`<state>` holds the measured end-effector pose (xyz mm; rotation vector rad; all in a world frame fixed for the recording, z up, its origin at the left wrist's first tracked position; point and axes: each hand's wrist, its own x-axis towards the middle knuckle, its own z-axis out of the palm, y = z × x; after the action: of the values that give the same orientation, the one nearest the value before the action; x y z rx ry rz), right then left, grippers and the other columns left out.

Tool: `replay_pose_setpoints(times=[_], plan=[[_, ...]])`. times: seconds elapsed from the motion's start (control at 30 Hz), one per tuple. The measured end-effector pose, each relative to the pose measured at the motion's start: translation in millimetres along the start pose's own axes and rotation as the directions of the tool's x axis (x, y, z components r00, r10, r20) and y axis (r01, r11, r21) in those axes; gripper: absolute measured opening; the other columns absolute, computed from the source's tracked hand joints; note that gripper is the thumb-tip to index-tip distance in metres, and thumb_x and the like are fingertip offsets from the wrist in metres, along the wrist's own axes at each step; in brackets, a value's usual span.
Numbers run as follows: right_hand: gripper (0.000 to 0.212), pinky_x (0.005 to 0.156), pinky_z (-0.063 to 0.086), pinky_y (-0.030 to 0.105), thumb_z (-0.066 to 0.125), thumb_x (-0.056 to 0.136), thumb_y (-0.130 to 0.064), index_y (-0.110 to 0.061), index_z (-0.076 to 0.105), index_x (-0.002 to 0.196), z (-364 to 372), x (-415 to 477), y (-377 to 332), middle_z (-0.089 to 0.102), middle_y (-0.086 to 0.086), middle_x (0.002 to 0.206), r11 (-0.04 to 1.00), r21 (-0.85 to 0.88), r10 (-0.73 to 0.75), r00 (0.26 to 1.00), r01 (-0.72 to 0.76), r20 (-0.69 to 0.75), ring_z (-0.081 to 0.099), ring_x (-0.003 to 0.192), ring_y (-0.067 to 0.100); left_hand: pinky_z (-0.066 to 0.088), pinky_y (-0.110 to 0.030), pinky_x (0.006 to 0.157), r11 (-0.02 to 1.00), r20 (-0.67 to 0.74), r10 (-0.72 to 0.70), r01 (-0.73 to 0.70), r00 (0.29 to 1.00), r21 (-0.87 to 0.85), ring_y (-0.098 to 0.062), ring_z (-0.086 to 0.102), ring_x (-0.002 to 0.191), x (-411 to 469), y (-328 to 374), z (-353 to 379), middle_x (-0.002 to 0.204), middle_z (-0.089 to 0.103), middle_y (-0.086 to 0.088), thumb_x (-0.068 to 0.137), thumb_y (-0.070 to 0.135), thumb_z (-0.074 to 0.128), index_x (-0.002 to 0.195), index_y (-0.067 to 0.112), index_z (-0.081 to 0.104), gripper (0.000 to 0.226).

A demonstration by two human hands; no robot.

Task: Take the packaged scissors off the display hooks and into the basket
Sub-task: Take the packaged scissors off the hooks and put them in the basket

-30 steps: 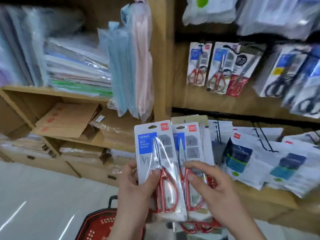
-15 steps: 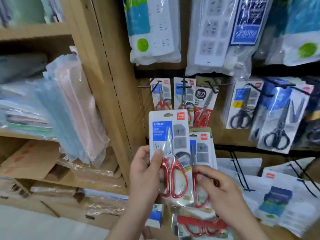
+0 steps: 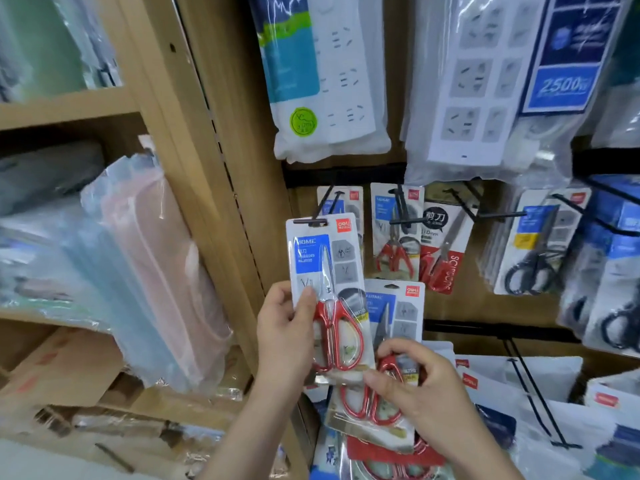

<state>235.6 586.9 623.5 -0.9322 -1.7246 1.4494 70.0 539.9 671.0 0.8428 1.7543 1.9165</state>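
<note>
The left hand grips one scissors pack, the right hand pinches further packs; hanging packs wait on the hooks, and the basket is not visible.

Glossy clear plastic blister over white card on the near scissors pack, bright metal blades, shiny red handles; matt pale wood-grain on the shelf upright; crinkly gloss film on the power strip bag above; dull brown cardboard low left

"HOME" on scissors pack (blue label).
</note>
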Motion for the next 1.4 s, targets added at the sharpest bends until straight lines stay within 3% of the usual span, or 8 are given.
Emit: replay_pose_setpoints(times=[0.37,0.5,0.63,0.8,1.0,1.17,1.3,1.4], plan=[[0.029,0.078,0.04,0.004,0.082,0.055,-0.047,-0.041,0.069,0.081,11,10,5,0.069,-0.027,0.099,0.999,-0.043,0.023,1.0,-0.023,-0.006,0.059,0.097,-0.014,0.061,-0.05,0.073,0.99,0.223,0.049,-0.077,0.974,0.12,-0.025,0.074,0.084,11,-6,-18,0.1,0.076,0.007,0.1,0.026,0.053,0.119,0.071,0.044,0.05],[0.027,0.071,0.042,0.002,0.084,0.057,-0.039,-0.03,0.072,0.079,10,14,1,0.071,-0.02,0.095,1.0,-0.008,-0.005,0.998,0.004,-0.068,0.062,0.092,-0.01,0.06,-0.03,0.075,0.998,0.436,-0.047,0.021,0.899,0.064,-0.015,0.073,0.097,25,-4,-27,0.115,0.073,0.002,0.102,0.01,0.05,0.133,0.061,0.037,0.061],[0.024,0.079,0.046,0.009,0.085,0.061,-0.037,-0.034,0.071,0.081,7,15,1,0.07,-0.021,0.096,0.999,-0.03,-0.021,0.989,0.016,-0.147,0.063,0.094,-0.006,0.061,-0.035,0.076,0.993,0.474,-0.105,0.067,0.874,0.096,-0.023,0.073,0.094,32,-10,-44,0.103,0.075,-0.001,0.081,-0.003,0.074,0.138,0.042,0.048,0.077],[0.023,0.085,0.054,0.036,0.079,0.08,-0.013,-0.033,0.072,0.087,-5,12,11,0.07,-0.016,0.098,0.996,-0.087,-0.012,0.967,-0.01,-0.254,0.067,0.091,0.009,0.061,-0.028,0.066,0.989,0.337,-0.108,0.066,0.935,0.132,-0.013,0.074,0.084,55,-29,-22,0.097,0.075,0.005,0.087,-0.009,0.066,0.139,0.042,0.047,0.076],[0.029,0.07,0.058,0.022,0.077,0.08,-0.004,-0.032,0.071,0.078,-20,4,9,0.071,-0.021,0.094,1.0,-0.02,0.0,0.942,-0.007,-0.334,0.067,0.089,0.0,0.059,-0.025,0.056,0.989,0.254,-0.061,0.024,0.965,0.145,-0.009,0.073,0.087,107,-40,17,0.105,0.065,0.009,0.09,0.0,0.067,0.138,0.049,0.042,0.073],[0.026,0.064,0.06,0.024,0.076,0.078,-0.004,-0.024,0.07,0.093,-15,-2,8,0.073,-0.02,0.1,0.995,0.094,0.017,0.949,0.013,-0.316,0.07,0.092,0.002,0.061,-0.046,0.08,0.961,0.223,-0.001,-0.061,0.975,0.271,-0.01,0.071,0.094,150,-50,41,0.091,0.066,0.017,0.095,0.012,0.064,0.119,0.051,0.044,0.05],[0.053,0.067,0.06,0.026,0.078,0.072,-0.018,-0.034,0.059,0.118,-7,-3,3,0.07,-0.02,0.107,0.991,0.127,-0.003,0.956,0.042,-0.294,0.072,0.094,0.007,0.056,-0.037,0.082,0.864,0.28,0.055,-0.185,0.959,0.467,-0.013,0.063,0.106,153,-50,44,0.112,0.059,0.014,0.096,0.024,0.061,0.127,0.044,0.046,0.04],[0.066,0.069,0.06,0.025,0.079,0.069,-0.02,-0.041,0.051,0.125,-2,0,-2,0.069,-0.026,0.108,0.98,0.188,-0.006,0.955,0.065,-0.298,0.071,0.095,0.007,0.047,-0.021,0.076,0.925,0.3,0.089,-0.191,0.95,0.33,-0.007,0.061,0.096,111,-34,33,0.101,0.063,0.016,0.096,0.018,0.06,0.108,0.03,0.064,0.018]])
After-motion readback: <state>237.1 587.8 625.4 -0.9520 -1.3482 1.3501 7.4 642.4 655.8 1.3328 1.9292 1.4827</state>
